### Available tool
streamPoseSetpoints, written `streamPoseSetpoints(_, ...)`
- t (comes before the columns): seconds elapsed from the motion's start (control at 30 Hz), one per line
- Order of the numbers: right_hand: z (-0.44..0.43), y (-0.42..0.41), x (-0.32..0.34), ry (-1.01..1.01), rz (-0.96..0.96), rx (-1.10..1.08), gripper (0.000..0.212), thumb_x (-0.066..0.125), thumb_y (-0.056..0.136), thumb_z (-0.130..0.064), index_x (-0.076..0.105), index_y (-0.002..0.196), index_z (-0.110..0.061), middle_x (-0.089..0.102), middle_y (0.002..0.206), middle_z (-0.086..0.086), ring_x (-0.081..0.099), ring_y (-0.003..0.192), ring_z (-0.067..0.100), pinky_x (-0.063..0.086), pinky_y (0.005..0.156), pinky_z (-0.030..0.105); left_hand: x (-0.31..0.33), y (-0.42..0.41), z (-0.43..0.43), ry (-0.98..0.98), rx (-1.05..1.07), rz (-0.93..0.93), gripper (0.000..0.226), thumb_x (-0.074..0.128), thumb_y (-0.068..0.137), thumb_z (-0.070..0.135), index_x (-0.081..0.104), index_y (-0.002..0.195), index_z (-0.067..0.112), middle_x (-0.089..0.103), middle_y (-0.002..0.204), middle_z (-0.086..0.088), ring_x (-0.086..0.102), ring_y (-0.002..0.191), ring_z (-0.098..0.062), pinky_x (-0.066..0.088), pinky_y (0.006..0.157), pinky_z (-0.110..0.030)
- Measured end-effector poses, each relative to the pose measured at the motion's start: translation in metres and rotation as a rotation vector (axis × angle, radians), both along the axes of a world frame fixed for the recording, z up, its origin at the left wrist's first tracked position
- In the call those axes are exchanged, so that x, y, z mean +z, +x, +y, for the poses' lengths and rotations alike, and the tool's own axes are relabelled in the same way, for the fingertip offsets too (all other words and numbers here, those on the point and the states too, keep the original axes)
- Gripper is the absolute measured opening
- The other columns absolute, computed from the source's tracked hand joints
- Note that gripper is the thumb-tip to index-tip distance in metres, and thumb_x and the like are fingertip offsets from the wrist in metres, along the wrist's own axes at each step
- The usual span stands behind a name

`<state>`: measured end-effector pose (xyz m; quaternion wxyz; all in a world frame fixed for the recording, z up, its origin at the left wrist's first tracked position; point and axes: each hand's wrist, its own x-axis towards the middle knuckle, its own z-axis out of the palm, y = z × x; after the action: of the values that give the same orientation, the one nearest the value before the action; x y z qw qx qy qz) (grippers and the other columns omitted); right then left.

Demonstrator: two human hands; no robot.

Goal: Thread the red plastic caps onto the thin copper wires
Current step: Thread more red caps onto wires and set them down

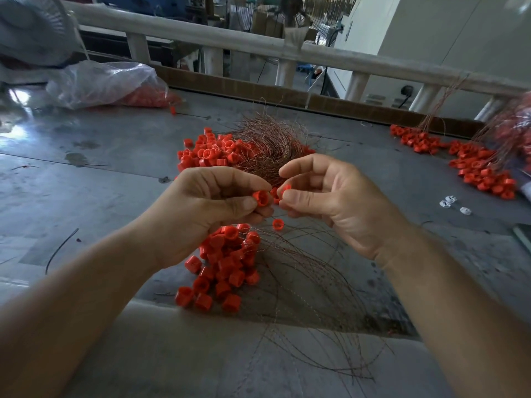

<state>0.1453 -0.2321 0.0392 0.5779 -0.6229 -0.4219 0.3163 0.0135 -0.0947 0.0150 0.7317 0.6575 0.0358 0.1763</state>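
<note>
Open tabletop (100, 156) left, wire tangle (267, 139) ahead, blurred heap (517, 124), perhaps caps, right

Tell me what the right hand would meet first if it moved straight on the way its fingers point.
Probably the red cap pinched by the left hand: the right hand, pinching another cap, points straight across at it. Depth is hard to judge.

Bare forearms, bare hands: left hand (212, 202), right hand (330, 196), nails short.

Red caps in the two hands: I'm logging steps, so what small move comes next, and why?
Likely bring the right-hand cap to the copper wire by the left-hand cap: right hand and left hand each pinch one, slightly apart, and a threaded cap hangs just below.
</note>
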Motion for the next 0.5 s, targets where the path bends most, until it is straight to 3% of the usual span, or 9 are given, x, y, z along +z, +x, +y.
streamPoseSetpoints(0.33,0.004,-0.011,-0.004,0.105,-0.242,-0.062,0.024,0.071,0.061,-0.015,0.067,0.084,-0.023,0.066,0.066,-0.008,0.064,0.067,0.005,0.054,0.065,0.02,-0.001,0.002,-0.003,0.023,0.075,-0.007,0.026,0.064,0.058,0.012,0.075,0.079,0.021,0.072,0.075,-0.006,0.07,0.072,-0.017,0.054,0.065,-0.02)
streamPoseSetpoints(0.5,0.005,-0.016,-0.006,0.123,-0.308,-0.072,0.021,0.074,0.064,-0.003,0.067,0.078,-0.017,0.069,0.072,-0.003,0.067,0.068,0.015,0.058,0.064,0.033,-0.002,0.003,-0.003,0.023,0.093,-0.011,0.02,0.067,0.055,0.014,0.074,0.072,0.02,0.071,0.071,-0.004,0.069,0.067,-0.015,0.054,0.062,-0.02)
